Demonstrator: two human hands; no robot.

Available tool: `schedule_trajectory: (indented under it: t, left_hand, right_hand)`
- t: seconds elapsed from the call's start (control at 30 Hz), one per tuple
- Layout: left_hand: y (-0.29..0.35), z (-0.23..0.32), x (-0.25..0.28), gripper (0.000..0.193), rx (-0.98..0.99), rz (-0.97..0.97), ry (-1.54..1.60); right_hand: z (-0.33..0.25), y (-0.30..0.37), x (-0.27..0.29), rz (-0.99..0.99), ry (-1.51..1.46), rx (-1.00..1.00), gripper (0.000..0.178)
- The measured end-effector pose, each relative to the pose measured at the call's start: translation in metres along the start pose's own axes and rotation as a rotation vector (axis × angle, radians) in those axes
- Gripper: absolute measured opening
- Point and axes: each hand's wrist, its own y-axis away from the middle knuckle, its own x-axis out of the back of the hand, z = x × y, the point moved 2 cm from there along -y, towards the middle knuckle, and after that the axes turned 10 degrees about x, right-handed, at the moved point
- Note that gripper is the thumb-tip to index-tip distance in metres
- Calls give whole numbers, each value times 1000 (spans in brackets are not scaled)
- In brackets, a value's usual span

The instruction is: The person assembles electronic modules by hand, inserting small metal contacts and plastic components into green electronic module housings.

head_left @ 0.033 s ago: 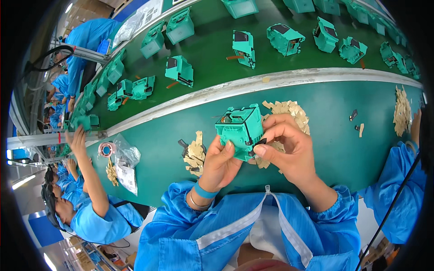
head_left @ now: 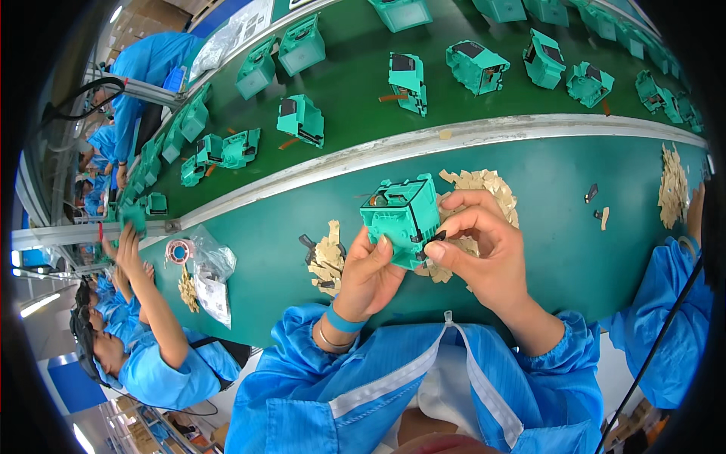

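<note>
My left hand (head_left: 372,274) is wrapped round the lower left side of a teal plastic housing (head_left: 401,219), holding it tilted above the bench. A black strip runs across the housing's upper part, and a thin wire shows inside. Thumb and forefinger of my right hand (head_left: 484,246) pinch a small black part (head_left: 438,237) against the housing's right edge. How far that part sits in the housing is hidden by my fingers. Behind my right hand lies a heap of beige paper-like pieces (head_left: 491,189). A smaller beige heap (head_left: 327,261) with black parts lies beside my left hand.
Beyond a pale metal rail (head_left: 363,157) runs a green belt (head_left: 348,98) bearing several teal housings. A clear plastic bag (head_left: 212,261) and a tape roll (head_left: 178,250) lie at left. Two black pieces (head_left: 591,193) rest at right. Co-workers sit on both sides.
The co-worker's raised hand at the left has shifted slightly, close to a teal housing by the belt. My own hands and the housing in them look unchanged.
</note>
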Motion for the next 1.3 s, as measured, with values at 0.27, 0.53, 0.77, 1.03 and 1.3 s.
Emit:
schedule_trajectory:
  t: [0.27,0.53,0.77,1.03,1.3]
  left_hand:
    - [1,0,7,58,-20,-30,156]
    - [-1,-8,-3,46,66,-47,133]
    - [1,-8,1,52,86,-107,106]
    - [-5,54,-12,55,-130,316,-209]
    - [-91,104,53,61,-291,519,-566]
  right_hand:
    - [0,-11,15,169,-144,-105,39]
    - [4,4,-4,-33,-220,-267,20]
    - [-6,-3,-4,48,-254,-248,20]
    - [-1,-5,19,125,81,-142,30]
    - [4,-1,13,51,332,116,19]
